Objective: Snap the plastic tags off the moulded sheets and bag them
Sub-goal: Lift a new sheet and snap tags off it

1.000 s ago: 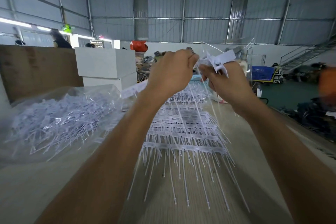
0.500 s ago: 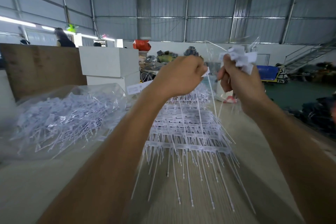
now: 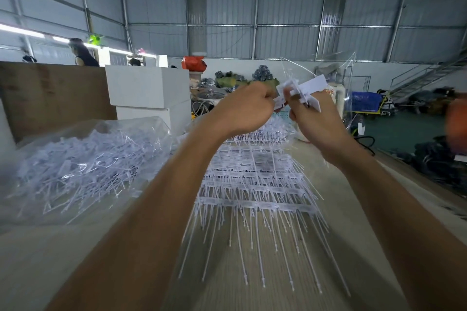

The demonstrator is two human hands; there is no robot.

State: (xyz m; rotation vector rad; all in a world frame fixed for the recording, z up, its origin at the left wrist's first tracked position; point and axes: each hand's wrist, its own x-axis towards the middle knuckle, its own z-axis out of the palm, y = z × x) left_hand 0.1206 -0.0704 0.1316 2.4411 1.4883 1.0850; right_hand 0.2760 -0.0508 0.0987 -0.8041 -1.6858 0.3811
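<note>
Hands now closer together than before | right hand (image 3: 319, 118) grips white tags (image 3: 304, 89) above its fingers | left hand (image 3: 243, 106) fisted, pinching tag edge | moulded sheets (image 3: 255, 179) below

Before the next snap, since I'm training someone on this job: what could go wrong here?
1. The right hand grips a fanned bunch of tags; some could slip and scatter.
2. The tags' long tails could snag the sheets below.
3. The bag lies off left, so loose tags may miss it.
</note>
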